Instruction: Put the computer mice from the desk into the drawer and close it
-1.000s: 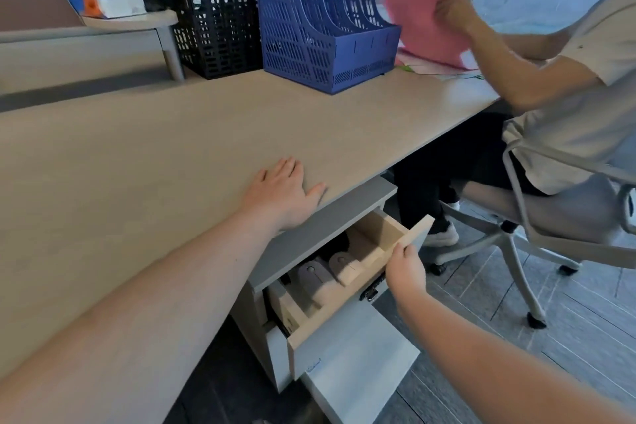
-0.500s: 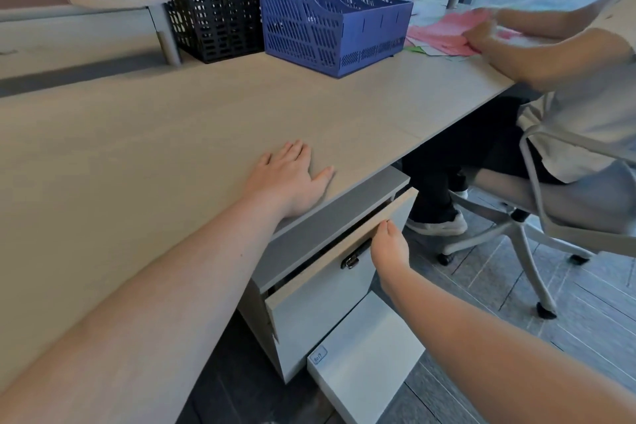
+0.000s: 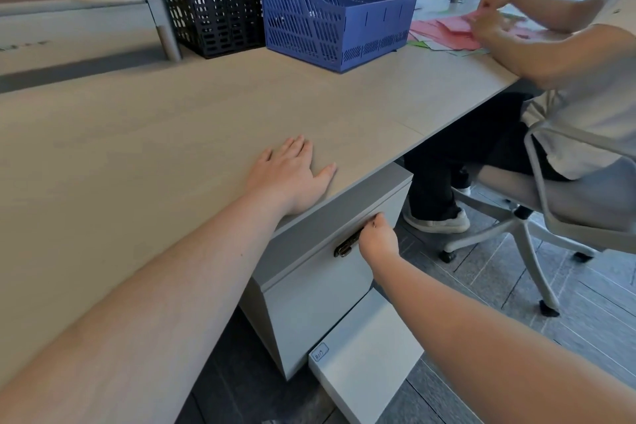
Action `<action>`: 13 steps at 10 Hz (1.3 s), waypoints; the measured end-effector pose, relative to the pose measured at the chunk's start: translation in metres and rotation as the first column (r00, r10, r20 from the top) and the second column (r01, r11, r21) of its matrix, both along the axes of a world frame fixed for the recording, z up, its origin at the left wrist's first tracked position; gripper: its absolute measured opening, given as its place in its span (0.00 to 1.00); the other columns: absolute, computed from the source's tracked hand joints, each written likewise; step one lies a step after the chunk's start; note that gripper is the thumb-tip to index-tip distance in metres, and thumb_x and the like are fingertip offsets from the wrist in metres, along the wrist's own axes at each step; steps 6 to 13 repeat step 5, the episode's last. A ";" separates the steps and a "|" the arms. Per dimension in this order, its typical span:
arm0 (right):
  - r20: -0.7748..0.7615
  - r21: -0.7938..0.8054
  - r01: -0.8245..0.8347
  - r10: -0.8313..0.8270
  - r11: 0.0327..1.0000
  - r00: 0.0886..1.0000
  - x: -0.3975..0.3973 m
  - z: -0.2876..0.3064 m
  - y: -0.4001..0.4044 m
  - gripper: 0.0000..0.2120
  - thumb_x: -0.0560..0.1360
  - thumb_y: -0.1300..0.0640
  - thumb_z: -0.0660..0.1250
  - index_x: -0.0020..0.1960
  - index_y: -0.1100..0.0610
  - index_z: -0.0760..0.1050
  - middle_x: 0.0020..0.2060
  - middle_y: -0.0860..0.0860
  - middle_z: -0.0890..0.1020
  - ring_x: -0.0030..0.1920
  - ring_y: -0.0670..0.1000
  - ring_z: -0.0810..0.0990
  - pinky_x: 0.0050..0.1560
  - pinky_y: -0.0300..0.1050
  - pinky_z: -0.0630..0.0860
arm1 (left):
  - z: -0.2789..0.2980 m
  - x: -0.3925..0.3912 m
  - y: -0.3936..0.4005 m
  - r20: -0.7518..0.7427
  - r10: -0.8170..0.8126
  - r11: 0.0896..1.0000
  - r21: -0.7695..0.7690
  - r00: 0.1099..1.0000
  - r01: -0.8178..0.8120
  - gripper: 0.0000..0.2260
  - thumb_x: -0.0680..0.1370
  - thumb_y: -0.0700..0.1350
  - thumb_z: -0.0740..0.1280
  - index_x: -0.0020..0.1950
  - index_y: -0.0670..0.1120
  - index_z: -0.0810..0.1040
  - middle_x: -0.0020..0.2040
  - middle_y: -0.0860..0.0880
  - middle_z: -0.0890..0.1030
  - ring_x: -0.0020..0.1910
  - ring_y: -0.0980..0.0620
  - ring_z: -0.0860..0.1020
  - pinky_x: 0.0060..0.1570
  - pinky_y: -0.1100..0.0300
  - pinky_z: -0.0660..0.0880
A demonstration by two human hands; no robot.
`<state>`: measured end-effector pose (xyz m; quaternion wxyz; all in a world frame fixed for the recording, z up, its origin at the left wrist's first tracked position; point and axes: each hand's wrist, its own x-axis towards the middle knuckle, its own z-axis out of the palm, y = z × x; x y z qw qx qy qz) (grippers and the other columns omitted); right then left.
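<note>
- Desk [image 3: 144, 148] of pale wood fills the left of the view, and my left hand [image 3: 292, 175] lies flat on it near the front edge, palm down, fingers spread and grasping nothing.
- My right hand [image 3: 378, 239] sits against the top edge of the drawer [image 3: 309, 286], fingers curled over it just beside the dark metal handle [image 3: 346, 246]; I cannot tell how tightly they grip.
- The drawer front sits flush with the grey cabinet [image 3: 330, 213] under the desk, so it looks shut; the computer mice are out of sight.
- A lower drawer [image 3: 364, 354] juts out below, near the floor.
- A blue file rack [image 3: 330, 10] and a black file rack [image 3: 213, 0] stand side by side at the back of the desk.
- A second person [image 3: 564, 55] sits on an office chair [image 3: 557, 217] to my right, both hands on pink papers [image 3: 444, 31].
</note>
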<state>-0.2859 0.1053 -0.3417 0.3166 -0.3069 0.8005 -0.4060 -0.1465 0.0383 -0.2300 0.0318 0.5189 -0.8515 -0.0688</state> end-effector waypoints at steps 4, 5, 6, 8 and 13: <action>-0.022 0.452 -0.372 0.427 0.810 0.904 -0.035 0.048 0.038 0.17 0.78 0.63 0.57 0.66 0.64 0.71 0.49 0.55 0.72 0.48 0.52 0.71 0.50 0.48 0.72 | 0.001 0.004 0.009 0.000 -0.004 1.000 0.010 1.000 0.004 0.32 0.79 0.63 0.42 0.78 0.48 0.46 0.79 0.52 0.47 0.77 0.55 0.46 0.76 0.52 0.45; -0.011 0.452 -0.453 0.512 0.768 0.859 -0.060 0.082 0.076 0.10 0.78 0.57 0.59 0.51 0.60 0.78 0.45 0.55 0.79 0.41 0.52 0.78 0.46 0.45 0.75 | 0.001 0.004 0.012 -0.036 -0.021 1.000 -0.005 0.999 0.020 0.31 0.79 0.63 0.42 0.78 0.47 0.47 0.79 0.52 0.47 0.77 0.55 0.45 0.76 0.51 0.45; -0.011 0.452 -0.453 0.512 0.768 0.859 -0.060 0.082 0.076 0.10 0.78 0.57 0.59 0.51 0.60 0.78 0.45 0.55 0.79 0.41 0.52 0.78 0.46 0.45 0.75 | 0.001 0.004 0.012 -0.036 -0.021 1.000 -0.005 0.999 0.020 0.31 0.79 0.63 0.42 0.78 0.47 0.47 0.79 0.52 0.47 0.77 0.55 0.45 0.76 0.51 0.45; -0.011 0.452 -0.453 0.512 0.768 0.859 -0.060 0.082 0.076 0.10 0.78 0.57 0.59 0.51 0.60 0.78 0.45 0.55 0.79 0.41 0.52 0.78 0.46 0.45 0.75 | 0.001 0.004 0.012 -0.036 -0.021 1.000 -0.005 0.999 0.020 0.31 0.79 0.63 0.42 0.78 0.47 0.47 0.79 0.52 0.47 0.77 0.55 0.45 0.76 0.51 0.45; -0.011 0.452 -0.453 0.512 0.768 0.859 -0.060 0.082 0.076 0.10 0.78 0.57 0.59 0.51 0.60 0.78 0.45 0.55 0.79 0.41 0.52 0.78 0.46 0.45 0.75 | 0.001 0.004 0.012 -0.036 -0.021 1.000 -0.005 0.999 0.020 0.31 0.79 0.63 0.42 0.78 0.47 0.47 0.79 0.52 0.47 0.77 0.55 0.45 0.76 0.51 0.45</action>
